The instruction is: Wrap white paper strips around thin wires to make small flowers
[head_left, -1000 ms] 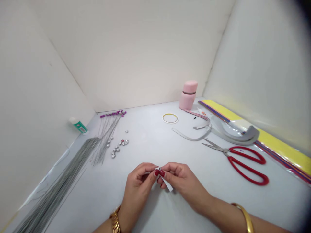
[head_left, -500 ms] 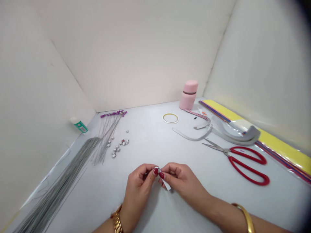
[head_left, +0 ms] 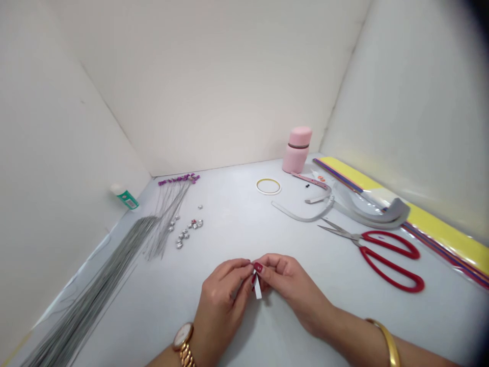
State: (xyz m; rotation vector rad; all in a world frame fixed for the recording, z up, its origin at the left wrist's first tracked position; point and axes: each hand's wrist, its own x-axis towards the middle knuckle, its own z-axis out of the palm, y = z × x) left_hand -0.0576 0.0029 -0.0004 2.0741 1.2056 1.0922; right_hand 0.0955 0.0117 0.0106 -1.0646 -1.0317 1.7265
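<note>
Between the fingertips of both hands is a narrow white paper strip (head_left: 258, 288), its free end hanging down toward me. My left hand (head_left: 226, 286) pinches the strip's upper part from the left, the fingers closed. From the other side my right hand (head_left: 286, 281) grips it too, thumb on top with its dark red nail showing. The part of the strip inside the fingers is hidden. Several small silver folded stars (head_left: 183, 235) lie on the table to the left, beyond my left hand.
Red-handled scissors (head_left: 367, 244) lie open at the right, near curled grey strips (head_left: 301, 218). Farther back are a roll of tape (head_left: 268, 186) and a pink bottle (head_left: 297, 151). Left: a bundle of wires (head_left: 99, 275), purple-tipped stems (head_left: 179, 180), a green-white tube (head_left: 125, 197). Yellow packs (head_left: 435, 219) line the right wall.
My left hand has rolled over, so the watch face now shows. The strip's free end has swung left and points more straight down. Both hands still pinch it.
</note>
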